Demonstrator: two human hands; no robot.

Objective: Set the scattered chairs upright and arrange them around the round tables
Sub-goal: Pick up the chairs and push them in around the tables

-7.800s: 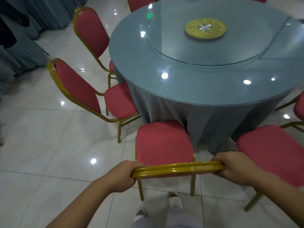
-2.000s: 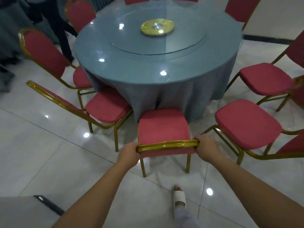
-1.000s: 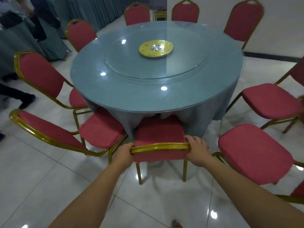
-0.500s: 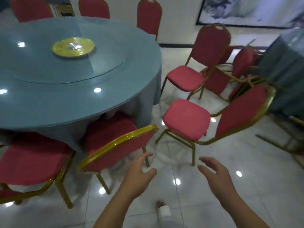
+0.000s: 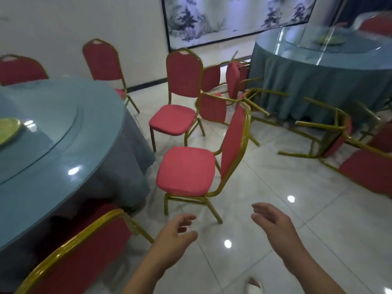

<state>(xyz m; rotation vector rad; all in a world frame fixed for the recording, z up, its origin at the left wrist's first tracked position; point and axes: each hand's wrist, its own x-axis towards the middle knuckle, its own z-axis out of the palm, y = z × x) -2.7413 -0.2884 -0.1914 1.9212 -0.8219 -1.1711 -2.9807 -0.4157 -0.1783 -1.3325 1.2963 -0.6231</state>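
Both hands are out in front of the person and hold nothing. The left hand point(image 5: 174, 236) has its fingers point(image 5: 186, 218) loosely bent and spread. The right hand point(image 5: 273, 225) has its fingers point(image 5: 259, 209) nearly straight. The palms are turned in toward each other above the tiled floor point(image 5: 297, 209).

Down and to the left of the left fingers stands a tucked-in chair point(image 5: 84, 257), its seat partly under the cloth of the near round surface point(image 5: 53, 128).

Straight ahead of both sets of fingers, just past them, is the nearest chair point(image 5: 186, 169). It is on its four legs, with the seat turned left toward the near round surface but a little off the cloth. Its backrest point(image 5: 235, 143) is on the right hand's side and seen almost edge-on, so the top rail runs away from the person rather than across. I'd say the right hand is the closer one to that rail, and a two-handed grip on it would mean coming round behind the chair first.

Farther out along the same line, a second upright chair point(image 5: 180, 85) faces the same way, with a heap of tipped chairs point(image 5: 213, 108) just behind it.

Off past the right fingers, well apart from them, lie the toppled chairs point(image 5: 337, 143), legs stuck out sideways against the skirt of the far round surface point(image 5: 318, 81). To my eye those are the ones not yet righted, and they all sit on the right hand's side
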